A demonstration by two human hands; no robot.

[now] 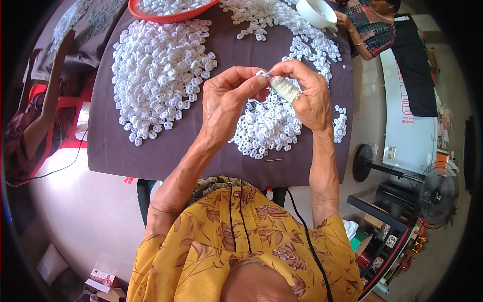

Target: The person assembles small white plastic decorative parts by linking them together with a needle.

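My left hand point(221, 103) pinches a small white oval plastic piece point(261, 74) between thumb and fingertips. Right beside it, my right hand point(313, 100) has its fingertips closed against the left ones; whatever they grip is too small to make out. A pale cloth finger cover point(285, 89) wraps the right thumb. Below both hands lies a pile of white oval pieces with two holes point(264, 131), mixed with a few dark grey ones. Left of my left hand spreads a larger heap of white pieces point(153, 75).
A red basin point(171, 18) full of white pieces stands at the far edge, with a white bowl point(317, 12) farther right. A thin brown stick point(273, 160) lies near the table's front edge. Other people's arms point(50, 90) show at left, and another person point(370, 25) at far right.
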